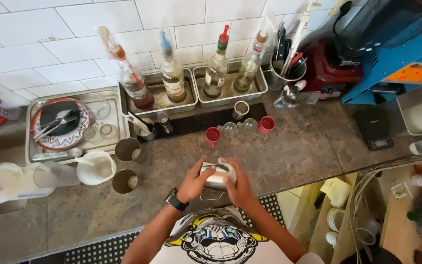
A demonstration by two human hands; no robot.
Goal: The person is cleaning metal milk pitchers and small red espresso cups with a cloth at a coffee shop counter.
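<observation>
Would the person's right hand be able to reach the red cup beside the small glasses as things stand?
Probably yes. The red cup stands on open counter beyond the right hand, with nothing between them. But both hands now grip a white container, so it must let go first.

Four glass syrup bottles in metal trays by the tiled wall; second bottle [173, 80] has a pale label with a dark band, third bottle [216, 73] a faint pale label. Orange panel [416, 72] with red lights on the blue machine at right.
</observation>
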